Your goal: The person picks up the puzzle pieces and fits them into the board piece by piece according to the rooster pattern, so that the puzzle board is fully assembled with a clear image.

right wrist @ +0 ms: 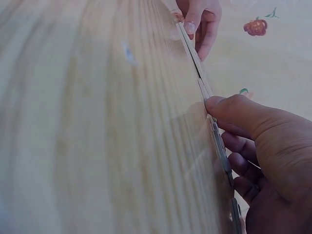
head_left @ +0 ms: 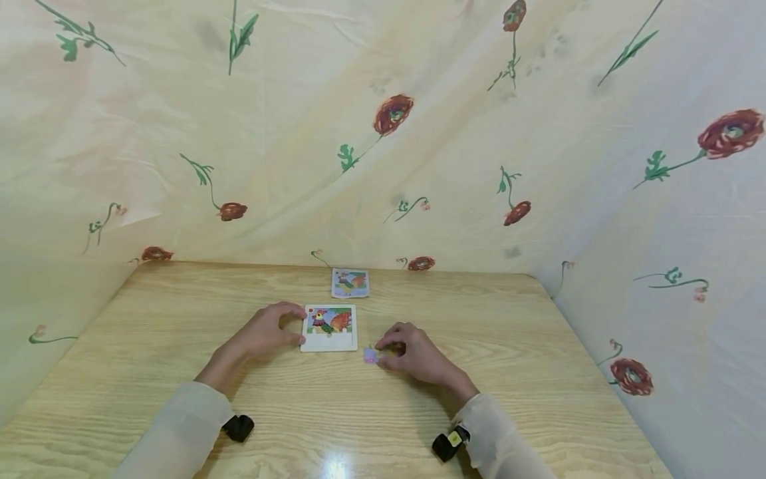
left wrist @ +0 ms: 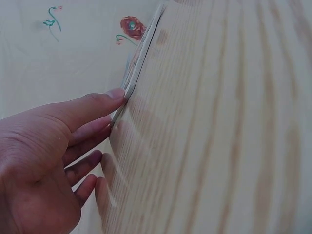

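A white-framed jigsaw puzzle board [head_left: 328, 342] with a rooster picture lies mid-table; its lower strip shows bare white. My left hand [head_left: 263, 334] holds its left side, thumb at the lower corner and fingers at the upper one. The left wrist view shows the thumb [left wrist: 115, 94] on the board's edge. Just right of the board, my right hand [head_left: 421, 354] pinches a lilac puzzle piece [head_left: 371, 356] close over the table. More thin puzzle pieces [right wrist: 222, 151] appear edge-on below its fingers in the right wrist view, partly hidden by the hand.
Behind the board, near the back edge of the wooden table [head_left: 479, 313], lies a picture card [head_left: 350, 293] with the same rooster. A flowered cloth [head_left: 299, 166] hangs behind the table and along its sides.
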Action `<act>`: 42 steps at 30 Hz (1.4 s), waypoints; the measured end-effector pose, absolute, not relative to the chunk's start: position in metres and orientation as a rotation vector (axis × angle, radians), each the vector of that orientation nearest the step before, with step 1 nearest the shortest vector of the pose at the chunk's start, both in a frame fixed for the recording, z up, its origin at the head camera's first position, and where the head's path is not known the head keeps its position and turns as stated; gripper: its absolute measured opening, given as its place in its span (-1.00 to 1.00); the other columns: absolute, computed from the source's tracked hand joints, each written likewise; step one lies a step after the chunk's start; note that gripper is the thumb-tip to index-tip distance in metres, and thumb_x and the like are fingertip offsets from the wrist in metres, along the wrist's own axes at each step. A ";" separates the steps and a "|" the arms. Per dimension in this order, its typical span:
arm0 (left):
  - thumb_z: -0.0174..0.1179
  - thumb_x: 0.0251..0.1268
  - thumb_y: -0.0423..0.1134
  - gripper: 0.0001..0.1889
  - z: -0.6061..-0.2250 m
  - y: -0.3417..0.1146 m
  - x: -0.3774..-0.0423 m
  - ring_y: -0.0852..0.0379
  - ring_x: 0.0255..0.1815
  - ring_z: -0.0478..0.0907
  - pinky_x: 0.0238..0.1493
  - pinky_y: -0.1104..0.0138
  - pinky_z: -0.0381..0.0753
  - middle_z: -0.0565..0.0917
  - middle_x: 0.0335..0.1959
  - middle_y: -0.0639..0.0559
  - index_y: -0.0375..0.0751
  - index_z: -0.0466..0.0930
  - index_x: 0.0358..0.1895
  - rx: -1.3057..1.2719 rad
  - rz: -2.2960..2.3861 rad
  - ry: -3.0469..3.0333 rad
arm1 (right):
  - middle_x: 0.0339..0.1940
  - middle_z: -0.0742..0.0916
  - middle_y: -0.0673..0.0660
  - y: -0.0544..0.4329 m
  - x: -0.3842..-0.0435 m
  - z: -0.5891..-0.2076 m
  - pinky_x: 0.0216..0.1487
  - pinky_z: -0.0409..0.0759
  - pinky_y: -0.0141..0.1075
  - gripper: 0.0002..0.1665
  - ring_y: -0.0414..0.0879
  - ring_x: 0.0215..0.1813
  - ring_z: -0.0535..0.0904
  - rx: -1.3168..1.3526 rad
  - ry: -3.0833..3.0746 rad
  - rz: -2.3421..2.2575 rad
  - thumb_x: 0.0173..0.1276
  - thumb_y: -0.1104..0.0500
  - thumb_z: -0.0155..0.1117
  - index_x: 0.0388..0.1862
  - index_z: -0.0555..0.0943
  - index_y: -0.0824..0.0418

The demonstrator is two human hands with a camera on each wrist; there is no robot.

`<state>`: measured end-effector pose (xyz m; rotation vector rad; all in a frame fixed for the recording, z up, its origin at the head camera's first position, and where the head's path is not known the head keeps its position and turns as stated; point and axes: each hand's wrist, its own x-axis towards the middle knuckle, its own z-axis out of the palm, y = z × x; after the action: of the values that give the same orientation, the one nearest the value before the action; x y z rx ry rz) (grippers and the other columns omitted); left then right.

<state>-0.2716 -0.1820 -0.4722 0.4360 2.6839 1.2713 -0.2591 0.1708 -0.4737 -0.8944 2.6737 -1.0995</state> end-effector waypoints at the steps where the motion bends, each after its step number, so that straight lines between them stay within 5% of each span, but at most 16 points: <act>1: 0.47 0.24 -0.17 -0.53 -0.472 -0.182 -0.272 -0.38 0.58 0.22 0.56 -0.31 0.17 0.47 0.47 -0.23 -0.14 0.63 0.21 0.436 1.276 2.682 | -0.03 0.73 0.04 0.170 -0.259 -0.474 -0.15 0.49 -0.42 -0.80 -0.14 -0.09 0.49 -0.895 2.679 -1.098 0.33 0.12 0.51 -0.08 0.80 0.05; 22: 0.46 0.25 -0.20 -0.54 -0.471 -0.182 -0.270 -0.40 0.57 0.24 0.56 -0.30 0.17 0.48 0.46 -0.27 -0.18 0.63 0.21 0.459 1.289 2.688 | -0.08 0.72 -0.03 0.164 -0.260 -0.467 -0.23 0.53 -0.44 -0.83 -0.16 -0.21 0.52 -0.909 2.691 -1.124 0.33 0.14 0.51 -0.10 0.80 0.05; 33: 0.45 0.26 -0.20 -0.54 -0.470 -0.182 -0.270 -0.40 0.56 0.25 0.56 -0.29 0.18 0.49 0.46 -0.28 -0.20 0.63 0.21 0.460 1.275 2.693 | -0.03 0.71 -0.06 0.137 -0.270 -0.460 -0.10 0.62 -0.39 -0.79 -0.19 -0.07 0.60 -0.887 2.665 -1.153 0.34 0.10 0.51 -0.05 0.79 0.04; 42: 0.47 0.24 -0.16 -0.53 -0.471 -0.183 -0.271 -0.39 0.56 0.26 0.56 -0.31 0.18 0.49 0.45 -0.26 -0.15 0.64 0.21 0.452 1.260 2.706 | -0.01 0.73 0.06 0.102 -0.283 -0.464 -0.18 0.58 -0.42 -0.75 -0.09 -0.11 0.59 -0.999 2.617 -1.197 0.35 0.13 0.49 -0.01 0.79 0.12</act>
<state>-0.2714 -0.1828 -0.4714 0.4523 2.7060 1.2598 -0.2832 0.1025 -0.4638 -0.9992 2.6167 -1.1972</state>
